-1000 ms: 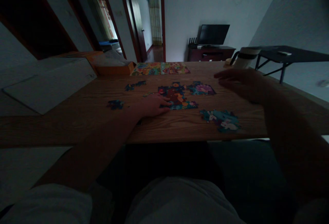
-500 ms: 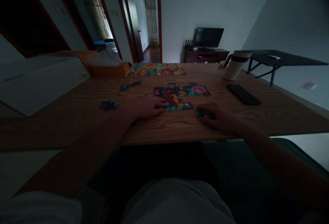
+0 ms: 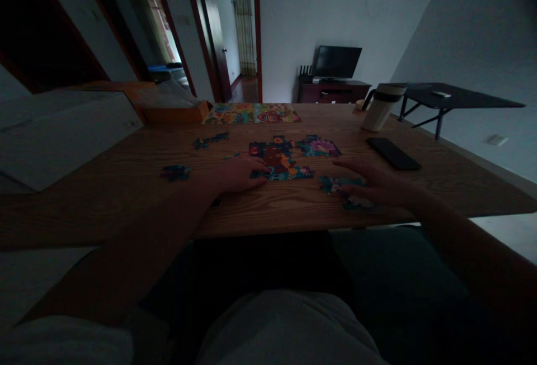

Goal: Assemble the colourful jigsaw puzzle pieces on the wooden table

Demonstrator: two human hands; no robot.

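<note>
A partly joined jigsaw cluster (image 3: 289, 155) lies in the middle of the wooden table (image 3: 272, 208). My left hand (image 3: 237, 175) rests flat on the table with its fingertips on the cluster's left edge. My right hand (image 3: 375, 183) lies with fingers spread over a smaller teal puzzle section (image 3: 335, 185) near the front edge, covering most of it. Loose joined pieces (image 3: 176, 172) lie at the left, and another small group (image 3: 211, 140) sits farther back.
A colourful reference picture (image 3: 251, 113) lies at the table's far edge beside an orange box (image 3: 174, 110). A dark phone (image 3: 393, 153) and a white mug (image 3: 378, 108) stand at the right. A white sheet (image 3: 62, 136) covers the left. A black side table (image 3: 457, 96) stands beyond.
My right hand came down from the far right of the table onto the teal section near the front edge, then shifted slightly right, spreading its fingers. The left hand stayed on the cluster.
</note>
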